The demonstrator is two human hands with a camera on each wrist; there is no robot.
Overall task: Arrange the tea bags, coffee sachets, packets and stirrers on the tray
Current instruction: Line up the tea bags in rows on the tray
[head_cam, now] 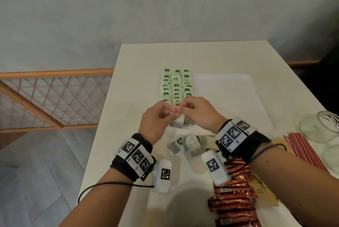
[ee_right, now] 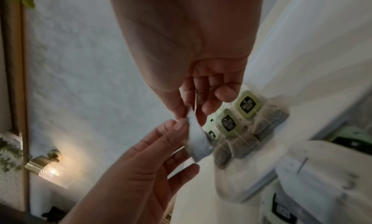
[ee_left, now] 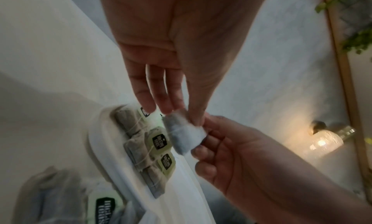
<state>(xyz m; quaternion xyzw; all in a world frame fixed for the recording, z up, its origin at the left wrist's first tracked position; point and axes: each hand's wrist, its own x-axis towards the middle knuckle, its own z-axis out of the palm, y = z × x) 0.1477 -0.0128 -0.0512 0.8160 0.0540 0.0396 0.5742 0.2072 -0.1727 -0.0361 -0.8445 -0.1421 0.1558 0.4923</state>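
Note:
Both hands meet over the near left end of the white tray (head_cam: 229, 83). Between them hangs one tea bag (head_cam: 178, 123), a pale pouch, just above the tray. My left hand (head_cam: 165, 114) pinches its upper edge with thumb and fingertips (ee_left: 198, 120). From the other side my right hand (head_cam: 187, 107) pinches the same tea bag (ee_right: 198, 141). Behind them, several tea bags with green tags (head_cam: 176, 85) lie in three columns on the tray's left part. The nearest ones (ee_left: 149, 148) lie right beside the held bag.
Loose tea bags (head_cam: 185, 144) lie on the table in front of the tray. Red coffee sachets (head_cam: 234, 199) are piled at the near right, over brown packets (head_cam: 266, 190). Red stirrers (head_cam: 304, 147) and a glass jar (head_cam: 322, 127) stand further right. The table's left edge is close to my left arm.

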